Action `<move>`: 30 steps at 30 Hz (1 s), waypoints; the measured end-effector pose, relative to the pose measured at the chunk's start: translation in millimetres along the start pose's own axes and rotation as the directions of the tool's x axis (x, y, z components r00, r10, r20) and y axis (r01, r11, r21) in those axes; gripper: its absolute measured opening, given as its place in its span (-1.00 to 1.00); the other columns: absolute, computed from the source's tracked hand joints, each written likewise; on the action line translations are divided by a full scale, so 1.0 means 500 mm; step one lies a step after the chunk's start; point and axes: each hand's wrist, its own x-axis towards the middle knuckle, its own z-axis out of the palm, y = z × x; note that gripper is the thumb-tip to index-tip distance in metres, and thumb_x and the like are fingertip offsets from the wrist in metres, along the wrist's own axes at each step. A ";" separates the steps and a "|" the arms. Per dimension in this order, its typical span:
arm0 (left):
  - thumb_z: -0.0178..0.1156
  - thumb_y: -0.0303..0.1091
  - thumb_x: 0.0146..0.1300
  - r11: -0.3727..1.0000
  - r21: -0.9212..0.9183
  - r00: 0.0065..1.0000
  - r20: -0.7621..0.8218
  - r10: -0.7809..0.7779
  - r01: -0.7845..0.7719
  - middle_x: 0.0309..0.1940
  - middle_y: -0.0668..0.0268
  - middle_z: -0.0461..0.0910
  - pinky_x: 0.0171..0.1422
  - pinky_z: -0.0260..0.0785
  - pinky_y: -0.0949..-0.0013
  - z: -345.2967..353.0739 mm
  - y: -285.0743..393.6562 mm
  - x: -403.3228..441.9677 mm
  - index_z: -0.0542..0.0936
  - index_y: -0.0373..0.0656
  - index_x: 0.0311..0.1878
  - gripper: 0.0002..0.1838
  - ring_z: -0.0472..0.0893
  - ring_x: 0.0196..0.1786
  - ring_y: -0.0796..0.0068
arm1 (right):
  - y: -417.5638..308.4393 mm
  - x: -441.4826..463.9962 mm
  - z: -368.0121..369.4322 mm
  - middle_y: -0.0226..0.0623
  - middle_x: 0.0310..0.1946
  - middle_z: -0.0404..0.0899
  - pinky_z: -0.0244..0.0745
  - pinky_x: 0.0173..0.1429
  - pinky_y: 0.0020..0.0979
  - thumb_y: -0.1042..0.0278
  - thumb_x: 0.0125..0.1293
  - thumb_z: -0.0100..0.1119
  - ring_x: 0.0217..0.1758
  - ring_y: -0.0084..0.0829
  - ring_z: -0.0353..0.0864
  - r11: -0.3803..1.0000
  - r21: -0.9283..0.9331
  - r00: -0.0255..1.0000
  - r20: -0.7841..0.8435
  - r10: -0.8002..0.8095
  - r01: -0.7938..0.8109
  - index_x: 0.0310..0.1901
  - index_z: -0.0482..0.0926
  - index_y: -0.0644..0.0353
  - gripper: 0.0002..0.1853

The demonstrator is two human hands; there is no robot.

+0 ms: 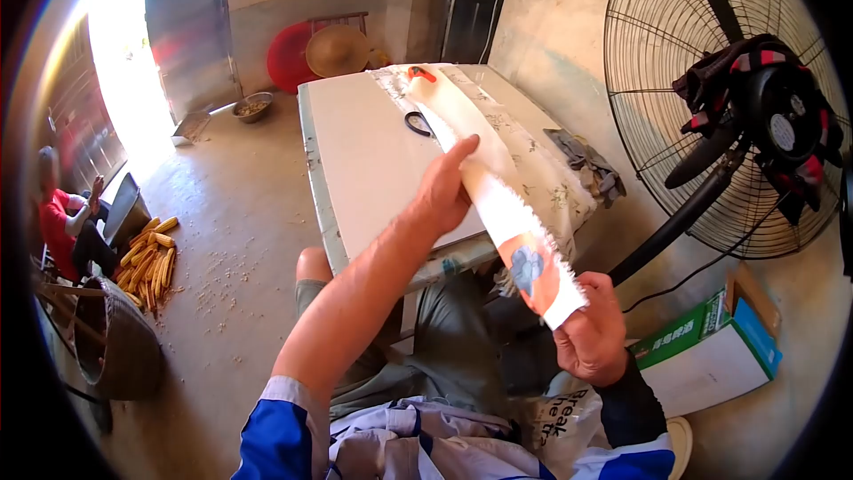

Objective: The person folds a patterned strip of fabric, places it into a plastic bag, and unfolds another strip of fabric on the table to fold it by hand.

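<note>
A long white fabric strip [502, 204] with frayed edges and an orange and grey print stretches from the table down toward my lap. My left hand [447, 185] grips its middle, with the thumb on top. At the strip's near end, my right hand [591, 331] pinches the cloth near the printed patch. The far part of the strip lies on the table, where an orange-red object [421, 75] rests at its far end. Black scissor-like handles [418, 124] show beside the strip, partly hidden beneath it.
A large fan [729, 98] stands at the right, above a green and white box [711, 347]. Grey cloth [586, 164] lies on the table's right edge [311, 169]. At the left, a person in red [62, 231] sits near corn cobs [149, 262] and a basket [120, 347].
</note>
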 end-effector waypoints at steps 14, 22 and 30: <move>0.18 -0.46 0.48 0.895 0.446 0.926 -0.336 0.174 -0.006 0.07 -0.05 0.70 0.06 0.75 -0.01 -0.120 0.129 0.002 0.53 -0.46 0.29 -0.61 0.79 0.00 0.05 | -0.053 0.053 0.132 -0.38 -0.34 0.51 0.51 0.17 -0.20 0.42 0.22 0.33 -0.24 -0.36 0.61 0.952 0.243 0.959 0.165 -0.229 0.185 -0.24 0.65 0.16 -0.90; 0.16 -0.19 0.47 0.982 0.152 0.938 -0.310 0.152 -0.109 0.03 -0.03 0.73 0.14 0.71 -0.01 -0.222 0.240 -0.008 0.57 -0.39 0.25 -0.52 0.79 0.00 0.04 | 0.004 0.109 0.228 -0.30 -0.30 0.50 0.51 0.14 -0.22 0.42 0.14 0.30 -0.20 -0.29 0.61 0.892 0.401 0.949 0.140 -0.284 0.208 -0.29 0.58 0.19 -0.88; 0.11 -0.05 0.53 0.969 0.168 0.901 -0.365 0.234 -0.183 0.15 0.03 0.74 0.37 0.60 0.03 -0.280 0.381 0.103 0.58 -0.31 0.33 -0.46 0.75 0.17 0.09 | 0.130 0.191 0.354 -0.12 -0.06 0.64 0.56 0.10 -0.16 0.40 0.20 0.25 -0.03 -0.14 0.65 0.871 0.482 0.959 0.186 -0.212 0.099 -0.02 0.67 0.31 -0.69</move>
